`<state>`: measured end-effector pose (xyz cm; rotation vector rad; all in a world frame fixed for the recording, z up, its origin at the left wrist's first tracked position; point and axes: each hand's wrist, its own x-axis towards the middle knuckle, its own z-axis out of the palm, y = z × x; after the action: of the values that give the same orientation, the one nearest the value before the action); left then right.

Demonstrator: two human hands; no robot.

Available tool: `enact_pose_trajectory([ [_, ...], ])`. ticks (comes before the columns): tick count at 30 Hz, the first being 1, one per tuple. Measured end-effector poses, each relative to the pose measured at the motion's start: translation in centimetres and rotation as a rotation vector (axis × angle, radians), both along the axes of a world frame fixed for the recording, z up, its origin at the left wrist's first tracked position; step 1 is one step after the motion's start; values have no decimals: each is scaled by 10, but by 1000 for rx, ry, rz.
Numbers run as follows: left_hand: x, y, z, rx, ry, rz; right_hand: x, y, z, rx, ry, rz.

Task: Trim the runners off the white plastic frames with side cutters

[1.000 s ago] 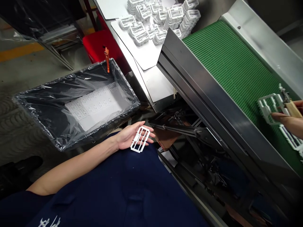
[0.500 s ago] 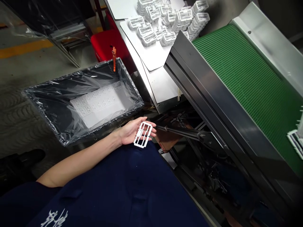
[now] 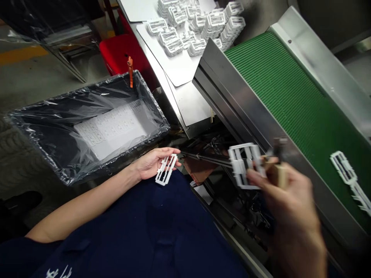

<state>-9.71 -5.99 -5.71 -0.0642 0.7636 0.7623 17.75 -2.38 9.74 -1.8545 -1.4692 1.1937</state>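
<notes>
My left hand (image 3: 147, 164) is held palm up in front of my dark blue top, its fingers curled lightly round a white plastic frame (image 3: 163, 166) with long slots. At the right, my right hand (image 3: 295, 197) is blurred by motion beside the conveyor's edge. Between thumb and fingers it pinches a second white plastic frame (image 3: 239, 166). Also in that hand is a small tool with a tan handle (image 3: 281, 175) and a dark end; its kind is too blurred to tell. More white frames (image 3: 344, 170) lie on the green conveyor belt (image 3: 278, 77).
A black crate (image 3: 34, 133) lined with clear plastic stands at the left, with white frames laid flat inside and an orange clip (image 3: 130, 71) on its rim. Stacks of white frames (image 3: 214, 25) cover part of the metal table (image 3: 193, 106). Behind the crate is a red chair (image 3: 118, 50).
My right hand has come into view from the right, bringing a white frame and the tan-handled tool. My left hand has tilted its frame. The view has shifted rightward.
</notes>
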Motion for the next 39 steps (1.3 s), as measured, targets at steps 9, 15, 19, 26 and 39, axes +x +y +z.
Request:
enact_pose_trajectory([
  [9, -12, -21, 6, -49, 212, -62, -58, -27, -90, -454, 685, -98],
  [15, -24, -19, 14, 58, 342, -92, -66, -30, -99, -571, 792, -141],
  [19, -25, -22, 15, 132, 470, 53, -69, -30, -100, -581, 815, -168],
  [26, -7, -4, 18, 221, 380, 13, -74, -32, -105, -598, 832, -158],
  [39, 11, 12, 27, 485, 436, -186, -91, -42, -110, -442, 841, -134],
])
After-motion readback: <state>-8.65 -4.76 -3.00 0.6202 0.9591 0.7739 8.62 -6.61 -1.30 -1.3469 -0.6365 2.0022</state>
